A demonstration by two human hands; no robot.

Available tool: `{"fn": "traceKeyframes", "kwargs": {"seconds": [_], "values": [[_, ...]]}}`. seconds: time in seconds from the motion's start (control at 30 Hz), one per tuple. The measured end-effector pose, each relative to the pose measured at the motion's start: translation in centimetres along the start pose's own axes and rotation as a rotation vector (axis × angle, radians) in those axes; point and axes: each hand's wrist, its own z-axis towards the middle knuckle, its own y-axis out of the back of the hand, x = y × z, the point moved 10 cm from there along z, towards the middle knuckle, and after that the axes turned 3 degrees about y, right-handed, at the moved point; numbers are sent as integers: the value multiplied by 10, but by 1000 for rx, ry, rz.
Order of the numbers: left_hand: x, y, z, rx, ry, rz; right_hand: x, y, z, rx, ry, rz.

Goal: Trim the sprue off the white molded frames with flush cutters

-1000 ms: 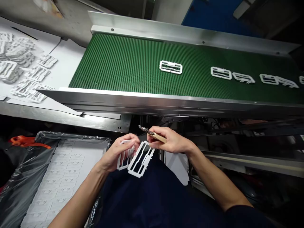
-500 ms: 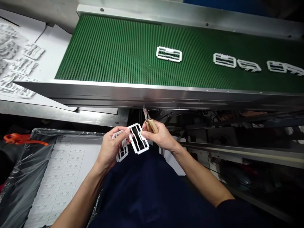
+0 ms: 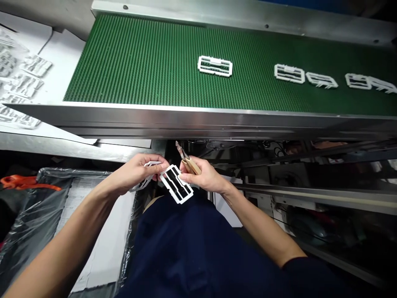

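My right hand [image 3: 207, 176] has its fingers wrapped round cutting pliers [image 3: 192, 166] with yellowish handles, their metal jaws pointing up and away from me. Its thumb also presses on the edge of a white plastic frame [image 3: 170, 190] with slots, which hangs tilted between my hands. The fingertips of my left hand [image 3: 141, 170] are at this frame's upper left corner. A second white frame [image 3: 145, 182] is held in my left hand, partly hidden by the fingers.
Beyond my hands runs a green conveyor belt [image 3: 139, 62] behind a metal side rail [image 3: 149, 120]. Several white frames, one a single frame [image 3: 215, 66], lie on it. White parts [image 3: 31, 85] are heaped at left. Below stands a plastic-lined box [image 3: 27, 223] with an orange-handled tool [image 3: 21, 181] at its edge.
My left hand has turned and shifted left with the second frame, which now lies more slanted. The front frame has tilted further. The view has moved slightly.
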Motion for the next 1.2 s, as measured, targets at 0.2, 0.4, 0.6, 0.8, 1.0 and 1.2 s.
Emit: {"fn": "traceKeyframes", "kwargs": {"seconds": [0.2,0.4,0.6,0.8,1.0,1.2], "values": [[1,0,-6,72,16,-67,-3,-4,-4,43,7,59],[5,-7,-7,109,29,-78,-6,-9,-4,75,2,65],[0,-10,-11,103,-14,25,-11,-15,-6,106,5,72],[-3,-10,-16,37,-72,148,-18,-18,-8,111,-3,78],[8,-18,-22,148,-23,136,-20,-25,-12,130,0,77],[-11,-23,-32,106,-288,126,-30,-39,-16,171,-4,180]]}}
